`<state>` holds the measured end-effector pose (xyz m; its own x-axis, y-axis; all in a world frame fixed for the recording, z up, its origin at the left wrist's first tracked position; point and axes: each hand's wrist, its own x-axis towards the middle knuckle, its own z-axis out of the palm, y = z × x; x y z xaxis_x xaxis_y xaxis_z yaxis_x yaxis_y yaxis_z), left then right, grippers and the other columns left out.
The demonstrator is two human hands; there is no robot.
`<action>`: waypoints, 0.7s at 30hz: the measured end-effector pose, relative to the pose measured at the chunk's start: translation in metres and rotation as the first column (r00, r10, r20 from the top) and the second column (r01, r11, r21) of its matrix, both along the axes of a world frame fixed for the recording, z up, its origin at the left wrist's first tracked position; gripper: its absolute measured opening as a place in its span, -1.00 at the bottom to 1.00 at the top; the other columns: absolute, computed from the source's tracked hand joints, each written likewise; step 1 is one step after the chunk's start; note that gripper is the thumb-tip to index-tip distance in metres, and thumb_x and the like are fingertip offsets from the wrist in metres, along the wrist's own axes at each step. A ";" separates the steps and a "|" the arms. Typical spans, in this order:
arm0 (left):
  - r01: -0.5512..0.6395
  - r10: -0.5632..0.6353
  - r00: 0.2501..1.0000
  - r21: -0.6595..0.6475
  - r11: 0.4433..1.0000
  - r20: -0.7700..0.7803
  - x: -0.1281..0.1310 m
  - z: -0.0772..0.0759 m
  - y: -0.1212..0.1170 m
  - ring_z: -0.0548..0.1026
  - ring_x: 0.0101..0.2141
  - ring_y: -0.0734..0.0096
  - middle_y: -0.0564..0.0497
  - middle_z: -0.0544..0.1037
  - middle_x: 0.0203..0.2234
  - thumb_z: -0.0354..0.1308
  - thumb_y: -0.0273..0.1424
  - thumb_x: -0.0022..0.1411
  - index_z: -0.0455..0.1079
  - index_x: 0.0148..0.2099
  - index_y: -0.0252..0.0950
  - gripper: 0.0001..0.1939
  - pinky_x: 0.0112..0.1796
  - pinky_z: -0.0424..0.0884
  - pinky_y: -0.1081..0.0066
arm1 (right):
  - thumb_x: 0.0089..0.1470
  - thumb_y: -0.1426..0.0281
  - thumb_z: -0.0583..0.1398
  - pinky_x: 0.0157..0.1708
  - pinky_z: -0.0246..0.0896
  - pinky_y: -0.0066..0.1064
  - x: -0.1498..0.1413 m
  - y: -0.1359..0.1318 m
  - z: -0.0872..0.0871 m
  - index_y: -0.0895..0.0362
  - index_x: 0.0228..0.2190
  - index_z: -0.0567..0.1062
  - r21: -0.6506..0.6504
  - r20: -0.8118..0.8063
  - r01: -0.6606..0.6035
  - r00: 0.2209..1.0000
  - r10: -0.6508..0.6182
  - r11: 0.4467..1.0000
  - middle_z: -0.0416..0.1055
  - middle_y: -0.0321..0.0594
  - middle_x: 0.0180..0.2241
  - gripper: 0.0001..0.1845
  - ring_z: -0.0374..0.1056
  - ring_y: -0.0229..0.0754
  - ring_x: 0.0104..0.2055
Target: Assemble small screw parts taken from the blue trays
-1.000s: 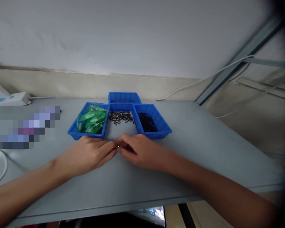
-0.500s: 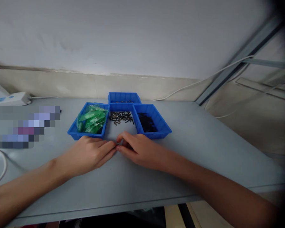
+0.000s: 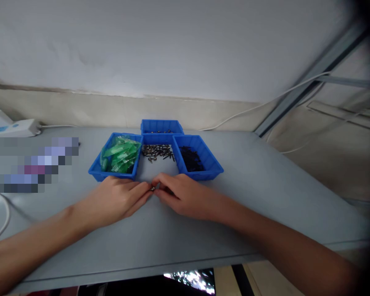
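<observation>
Head view: the small shiny metal piece [image 3: 153,188] peeks out again at your fingertips, so you're probably adjusting it there, above the grey tabletop [image 3: 160,240]. Your left hand [image 3: 117,199] pinches it; your right hand [image 3: 188,195] meets it, grip unclear, and it's too small to tell its long axis or pointing direction.

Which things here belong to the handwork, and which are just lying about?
Seemingly in use:
- small shiny piece at the fingertips of the left hand, right hand close by
- loose parts
- left tray, right tray, back tray

Seemingly lying about:
- white plastic box
- looped cable
- pixelated item, unidentifiable
</observation>
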<state>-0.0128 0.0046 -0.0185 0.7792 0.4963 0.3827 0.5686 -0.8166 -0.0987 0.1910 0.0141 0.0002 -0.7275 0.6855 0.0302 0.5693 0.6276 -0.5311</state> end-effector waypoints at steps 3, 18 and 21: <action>-0.002 0.002 1.000 -0.019 1.000 0.004 0.000 0.001 -0.001 0.41 -0.59 0.49 0.09 0.43 -0.60 -0.13 -0.39 0.29 0.33 -0.32 -0.34 -0.76 -0.58 0.29 0.47 | 0.16 0.36 -0.05 -0.51 -0.05 -0.46 -0.001 -0.001 0.000 0.16 -0.31 0.30 -0.008 0.007 0.017 1.000 -0.017 1.000 0.35 -0.28 -0.48 -0.82 0.23 -0.31 -0.48; -0.022 0.020 0.999 -0.066 0.998 -0.034 0.004 0.004 -0.002 0.37 -0.63 0.51 0.08 0.40 -0.63 -0.20 -0.42 0.30 0.28 -0.40 -0.33 -0.70 -0.58 0.23 0.48 | 0.18 0.31 -0.05 -0.54 -0.12 -0.47 -0.001 -0.001 0.003 0.14 -0.43 0.26 0.003 -0.009 0.000 1.000 0.000 1.000 0.24 -0.35 -0.56 -0.77 0.16 -0.34 -0.53; -0.008 0.006 0.999 -0.072 0.997 -0.035 0.003 0.005 -0.001 0.36 -0.63 0.50 0.08 0.39 -0.63 -0.22 -0.43 0.30 0.27 -0.41 -0.33 -0.69 -0.59 0.23 0.48 | 0.17 0.29 -0.03 -0.56 -0.13 -0.48 -0.002 -0.001 0.002 0.14 -0.45 0.26 0.003 -0.023 -0.009 1.000 0.009 1.000 0.23 -0.37 -0.57 -0.78 0.14 -0.36 -0.54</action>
